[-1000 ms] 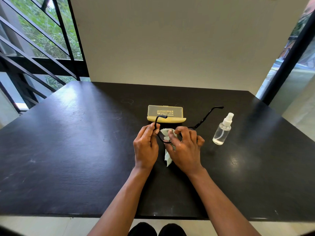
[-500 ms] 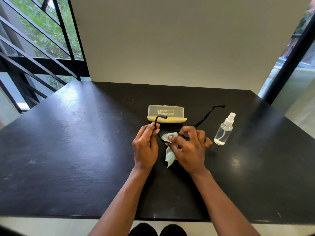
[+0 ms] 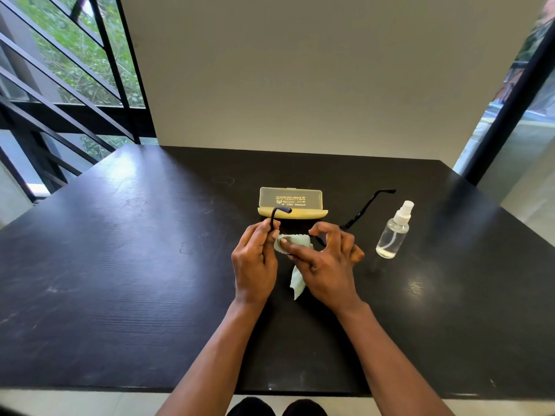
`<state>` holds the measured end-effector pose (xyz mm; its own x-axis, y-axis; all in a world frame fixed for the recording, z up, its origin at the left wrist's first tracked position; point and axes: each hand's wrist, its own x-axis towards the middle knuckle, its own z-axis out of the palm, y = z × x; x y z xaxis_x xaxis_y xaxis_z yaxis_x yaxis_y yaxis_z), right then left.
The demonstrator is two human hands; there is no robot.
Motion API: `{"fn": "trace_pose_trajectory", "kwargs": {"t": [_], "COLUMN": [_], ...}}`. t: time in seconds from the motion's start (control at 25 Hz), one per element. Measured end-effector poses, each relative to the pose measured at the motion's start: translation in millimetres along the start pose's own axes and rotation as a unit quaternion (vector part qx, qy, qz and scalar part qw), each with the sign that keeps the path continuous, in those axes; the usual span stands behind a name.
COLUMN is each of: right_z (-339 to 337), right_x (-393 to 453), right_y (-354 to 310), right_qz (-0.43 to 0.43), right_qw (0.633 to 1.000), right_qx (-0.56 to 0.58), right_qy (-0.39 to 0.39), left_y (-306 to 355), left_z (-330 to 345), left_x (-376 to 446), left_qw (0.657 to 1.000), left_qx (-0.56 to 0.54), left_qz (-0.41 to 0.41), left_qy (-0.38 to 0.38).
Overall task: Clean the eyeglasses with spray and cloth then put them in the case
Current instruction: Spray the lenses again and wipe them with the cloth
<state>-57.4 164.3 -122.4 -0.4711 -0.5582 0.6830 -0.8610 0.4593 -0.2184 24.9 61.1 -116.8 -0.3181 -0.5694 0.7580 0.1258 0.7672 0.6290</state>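
Black-framed eyeglasses (image 3: 365,207) are held low over the black table (image 3: 135,265), their arms unfolded and pointing away from me. My left hand (image 3: 255,262) grips the left end of the frame. A pale green cloth (image 3: 295,244) is pinched in my right hand (image 3: 322,262) and pressed on a lens; its tail hangs below my fingers. The lenses are mostly hidden by my hands and the cloth. Just behind the glasses sits the yellow case (image 3: 291,202), its clear lid raised. The clear spray bottle (image 3: 393,232) stands upright to the right, apart from both hands.
A beige wall rises behind the table's far edge. Black window bars stand at the left and a dark post at the right. The table's near edge runs across the bottom, with my shoes below it.
My right hand has shifted the cloth along the lens, its thumb and index finger spreading wider over it. My left hand keeps its hold on the frame.
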Motion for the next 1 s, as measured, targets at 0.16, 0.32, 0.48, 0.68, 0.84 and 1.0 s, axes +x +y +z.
{"fn": "trace_pose_trajectory", "kwargs": {"t": [0.16,0.32,0.48,0.68,0.84,1.0], "right_z": [-2.7,-0.7,5.1,2.5,-1.1,-2.1], "right_x": [-1.9,-2.2,-2.4,-2.5,-2.7,-1.7], "right_y": [6.5,7.7,4.4,-1.3,0.0,1.4], "right_qz": [0.026,0.014,0.002,-0.016,-0.012,0.018], "right_qw": [0.998,0.993,0.994,0.999,0.999,0.996], "right_qx": [-0.011,-0.095,-0.103,-0.04,0.034,-0.015], "right_qy": [0.05,0.071,0.046,-0.001,0.015,0.082], "left_y": [0.0,-1.6,-0.7,0.5,2.3,1.5], "left_z": [1.1,2.1,2.1,-0.3,-0.4,-0.5], "left_x": [0.2,0.8,0.6,1.1,2.0,2.6], "left_qw": [1.0,1.0,1.0,1.0,1.0,1.0], "left_qx": [0.0,-0.008,-0.009,-0.004,-0.003,0.003], "left_qz": [0.005,0.002,0.007,0.005,-0.006,-0.001], "left_qy": [0.002,0.013,0.005,-0.004,-0.006,-0.002]}}
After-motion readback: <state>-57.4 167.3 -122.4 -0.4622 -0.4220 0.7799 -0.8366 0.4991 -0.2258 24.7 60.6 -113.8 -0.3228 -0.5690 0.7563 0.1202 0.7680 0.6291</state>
